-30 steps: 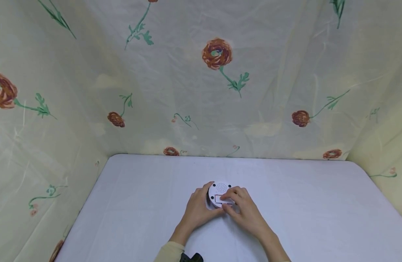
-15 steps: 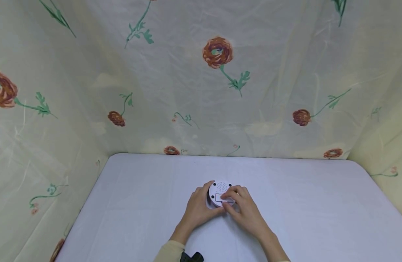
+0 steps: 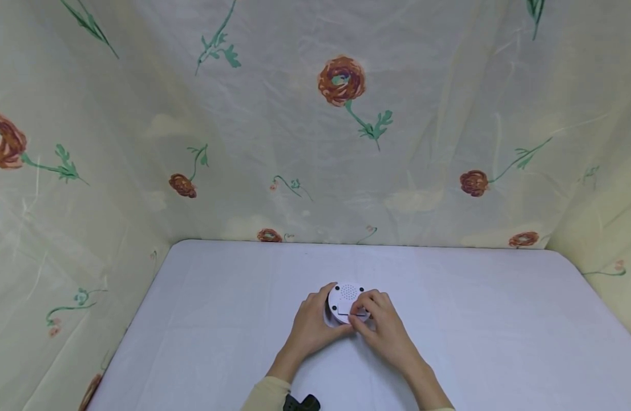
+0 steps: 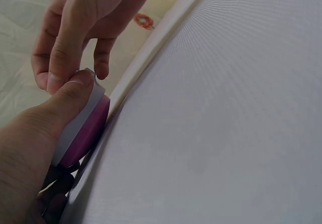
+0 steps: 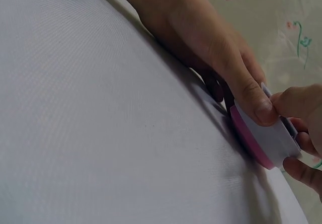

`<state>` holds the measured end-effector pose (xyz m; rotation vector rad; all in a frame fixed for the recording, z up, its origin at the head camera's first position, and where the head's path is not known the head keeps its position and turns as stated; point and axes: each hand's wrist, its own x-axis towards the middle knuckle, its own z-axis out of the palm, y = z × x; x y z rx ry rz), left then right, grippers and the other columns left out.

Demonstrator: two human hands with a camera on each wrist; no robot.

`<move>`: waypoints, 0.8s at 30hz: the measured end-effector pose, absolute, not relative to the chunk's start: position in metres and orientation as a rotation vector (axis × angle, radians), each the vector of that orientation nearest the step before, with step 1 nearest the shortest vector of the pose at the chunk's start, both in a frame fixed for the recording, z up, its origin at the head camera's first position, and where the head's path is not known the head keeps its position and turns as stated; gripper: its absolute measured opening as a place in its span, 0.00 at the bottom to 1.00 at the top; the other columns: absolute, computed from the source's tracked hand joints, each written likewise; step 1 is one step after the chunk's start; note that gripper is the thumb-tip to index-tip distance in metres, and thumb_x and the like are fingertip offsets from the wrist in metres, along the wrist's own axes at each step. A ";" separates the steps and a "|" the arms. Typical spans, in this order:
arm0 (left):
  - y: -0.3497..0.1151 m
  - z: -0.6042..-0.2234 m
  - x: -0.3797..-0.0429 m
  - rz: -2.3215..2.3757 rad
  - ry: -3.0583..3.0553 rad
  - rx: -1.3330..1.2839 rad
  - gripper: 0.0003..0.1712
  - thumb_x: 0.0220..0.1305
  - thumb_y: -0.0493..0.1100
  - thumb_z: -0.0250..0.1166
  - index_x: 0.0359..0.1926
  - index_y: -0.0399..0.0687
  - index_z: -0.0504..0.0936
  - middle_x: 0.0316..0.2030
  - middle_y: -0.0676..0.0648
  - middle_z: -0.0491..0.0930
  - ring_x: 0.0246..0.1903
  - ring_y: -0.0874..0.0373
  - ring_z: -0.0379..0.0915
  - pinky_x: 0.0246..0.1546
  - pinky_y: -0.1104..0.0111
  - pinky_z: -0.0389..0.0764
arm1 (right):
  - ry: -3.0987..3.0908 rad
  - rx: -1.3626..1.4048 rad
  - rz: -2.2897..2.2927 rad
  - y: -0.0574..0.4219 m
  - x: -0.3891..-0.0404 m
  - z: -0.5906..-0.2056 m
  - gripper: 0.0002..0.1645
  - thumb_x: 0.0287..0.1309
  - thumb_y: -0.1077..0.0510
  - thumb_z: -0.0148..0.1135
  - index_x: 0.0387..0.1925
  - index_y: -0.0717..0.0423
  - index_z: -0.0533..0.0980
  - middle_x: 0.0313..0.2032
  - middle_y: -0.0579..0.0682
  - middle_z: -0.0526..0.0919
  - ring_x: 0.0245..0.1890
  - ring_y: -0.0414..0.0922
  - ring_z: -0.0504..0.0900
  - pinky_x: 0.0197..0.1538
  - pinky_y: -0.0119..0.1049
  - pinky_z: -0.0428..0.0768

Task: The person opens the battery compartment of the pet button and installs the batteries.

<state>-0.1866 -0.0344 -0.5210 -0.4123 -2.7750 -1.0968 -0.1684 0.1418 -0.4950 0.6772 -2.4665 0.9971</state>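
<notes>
A round white device (image 3: 348, 292) lies face down near the middle of the table, its underside showing speaker holes, dark round feet and a rectangular battery cover (image 3: 344, 309). Its lower rim (image 4: 85, 137) is magenta in the left wrist view. My left hand (image 3: 310, 323) grips the device from the left, thumb along the near side and fingers round the far side. With thumb and index finger, my right hand (image 3: 386, 328) pinches the battery cover, which stands tilted up from the underside. A dark gap shows under it in the right wrist view. The right fingertips partly hide the cover.
A white cloth (image 3: 218, 319) covers the table. Floral curtains (image 3: 397, 114) hang behind it and on both sides. A black wrist strap (image 3: 301, 403) shows at the left sleeve.
The battery cover has gone from lying nearly flat to tilted up, with the right fingertips pinching closer together on it. The left hand and the device stay in place.
</notes>
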 end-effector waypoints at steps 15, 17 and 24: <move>-0.036 -0.522 -0.186 -1.096 -2.765 -0.437 0.55 0.41 0.71 0.69 0.68 0.53 0.63 0.56 0.50 0.76 0.50 0.56 0.72 0.48 0.62 0.72 | -2.517 0.608 1.049 0.141 -0.168 -0.496 0.10 0.52 0.62 0.68 0.34 0.46 0.77 0.43 0.43 0.74 0.47 0.39 0.65 0.49 0.35 0.66; -0.036 -0.522 -0.186 -1.091 -2.767 -0.434 0.55 0.41 0.72 0.69 0.68 0.53 0.63 0.57 0.51 0.76 0.50 0.56 0.72 0.48 0.62 0.72 | -2.538 0.563 1.087 0.141 -0.168 -0.497 0.13 0.52 0.61 0.68 0.39 0.47 0.76 0.48 0.46 0.72 0.50 0.41 0.64 0.51 0.37 0.65; -0.036 -0.523 -0.187 -1.088 -2.781 -0.427 0.55 0.41 0.73 0.68 0.68 0.54 0.62 0.57 0.50 0.76 0.51 0.56 0.72 0.49 0.62 0.72 | -2.628 0.411 1.414 0.142 -0.169 -0.505 0.37 0.59 0.55 0.62 0.67 0.46 0.60 0.66 0.53 0.60 0.67 0.52 0.58 0.66 0.53 0.59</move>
